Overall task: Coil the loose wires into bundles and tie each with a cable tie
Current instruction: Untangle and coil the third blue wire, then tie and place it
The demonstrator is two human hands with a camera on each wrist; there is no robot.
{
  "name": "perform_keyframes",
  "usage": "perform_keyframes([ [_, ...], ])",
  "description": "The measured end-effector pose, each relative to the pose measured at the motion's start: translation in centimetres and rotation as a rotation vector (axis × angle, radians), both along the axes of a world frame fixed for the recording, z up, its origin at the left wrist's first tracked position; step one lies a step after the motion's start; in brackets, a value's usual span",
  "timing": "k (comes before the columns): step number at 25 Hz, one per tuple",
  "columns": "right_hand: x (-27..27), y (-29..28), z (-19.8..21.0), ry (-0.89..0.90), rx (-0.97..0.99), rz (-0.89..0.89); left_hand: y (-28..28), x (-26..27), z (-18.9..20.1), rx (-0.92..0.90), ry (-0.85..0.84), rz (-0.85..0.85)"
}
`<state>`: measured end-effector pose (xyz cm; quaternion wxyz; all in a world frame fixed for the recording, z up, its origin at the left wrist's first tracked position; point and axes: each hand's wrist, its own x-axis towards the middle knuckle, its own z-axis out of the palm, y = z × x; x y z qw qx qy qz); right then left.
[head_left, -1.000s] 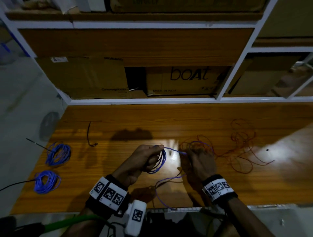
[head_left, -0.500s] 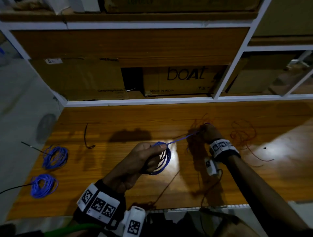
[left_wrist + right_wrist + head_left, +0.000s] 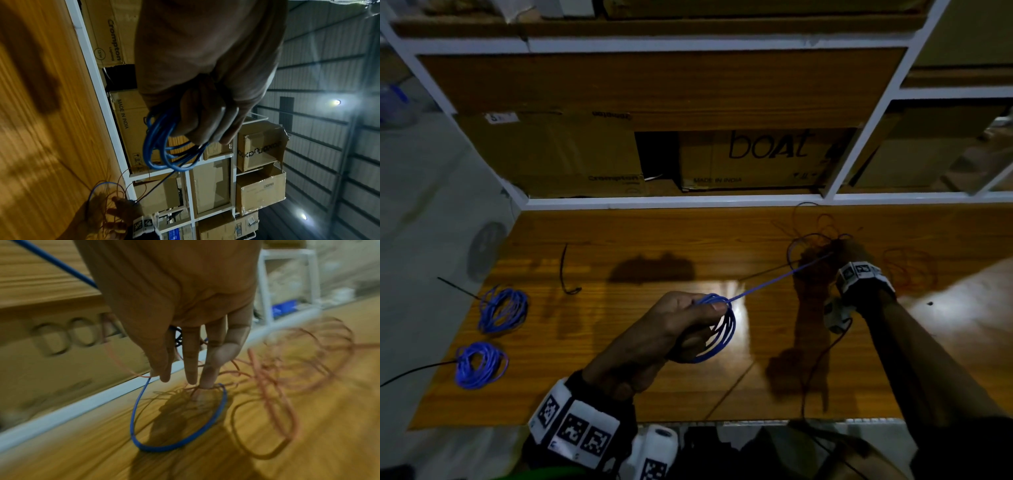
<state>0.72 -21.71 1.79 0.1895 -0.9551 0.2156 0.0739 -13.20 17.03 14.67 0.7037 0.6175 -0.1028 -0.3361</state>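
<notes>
My left hand [image 3: 702, 315] grips a small coil of blue wire [image 3: 722, 332] above the middle of the wooden table [image 3: 688, 233]; in the left wrist view the fingers [image 3: 207, 126] curl round the coil's loops [image 3: 162, 146]. From the coil a taut blue strand [image 3: 774, 282] runs to my right hand [image 3: 849, 250] at the far right. There the thumb and index finger [image 3: 162, 369] pinch the blue wire [image 3: 137, 405], whose tail loops on the table, and a fingertip touches the wood. Loose red wires [image 3: 267, 369] tangle round that hand and lie beside it [image 3: 907, 270].
Two blue bundles [image 3: 503, 308] [image 3: 481, 365], each with a black tie tail, lie at the table's left edge. A loose black cable tie [image 3: 565, 270] lies behind them. Shelves with cardboard boxes [image 3: 756, 157] rise along the table's back edge.
My right hand has moved away from the left, up and to the right, drawing the blue strand taut and dragging red wires along. The left hand has kept its hold on the coil.
</notes>
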Motion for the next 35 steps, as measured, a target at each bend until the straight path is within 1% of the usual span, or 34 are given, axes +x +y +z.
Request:
perform_keyframes([
  [4,-1.5,-1.8,-0.3,-0.040,-0.015,-0.009,0.9,0.2,-0.3,0.027,-0.013,-0.023],
  [6,-1.8,-1.8,-0.3,-0.034,0.004,0.002,0.7,0.7,-0.8,0.004,-0.005,-0.013],
  [9,-1.5,-0.8,-0.2,-0.012,0.099,0.010,0.4,1.9,-1.6,-0.054,0.020,0.067],
  [13,-0.9,-0.7,-0.7,0.022,0.161,0.120,0.5,2.7,-2.2,-0.114,0.035,0.131],
  [16,-0.7,-0.3,0.0,0.006,0.293,0.079,0.3,2.8,-3.1,-0.144,0.079,0.167],
  [18,-0.6,-0.6,0.7,-0.005,0.377,0.092,0.1,3.3,-3.7,-0.182,0.135,0.250],
  [21,-2.1,-1.0,2.6,-0.057,0.503,0.106,0.1,4.2,-4.9,-0.266,0.286,0.479],
  [22,-2.6,-0.8,3.4,-0.077,0.523,0.109,0.2,4.3,-5.3,-0.289,0.323,0.531],
  [23,-2.9,-0.6,4.1,-0.082,0.501,0.138,0.2,4.3,-5.6,-0.304,0.346,0.554],
  [24,-2.8,-0.5,4.3,-0.082,0.427,0.183,0.1,4.2,-5.8,-0.316,0.359,0.560],
  [27,-3.2,2.0,5.0,-0.040,0.053,0.352,-0.3,3.7,-5.9,-0.364,0.370,0.524],
  [29,-4.2,4.7,4.5,-0.122,-0.144,0.383,-0.7,3.6,-5.5,-0.400,0.362,0.502],
  [31,-5.7,7.5,3.9,-0.303,-0.246,0.428,-0.8,3.6,-5.0,-0.420,0.362,0.503],
  [32,-6.4,9.1,4.1,-0.409,-0.238,0.435,-0.8,3.7,-4.9,-0.421,0.361,0.509],
  [33,-6.9,10.3,4.4,-0.520,-0.149,0.411,-0.7,3.7,-4.8,-0.417,0.359,0.509],
  [35,-7.1,12.0,5.7,-0.740,0.060,0.291,-0.5,3.6,-4.8,-0.409,0.357,0.488],
])
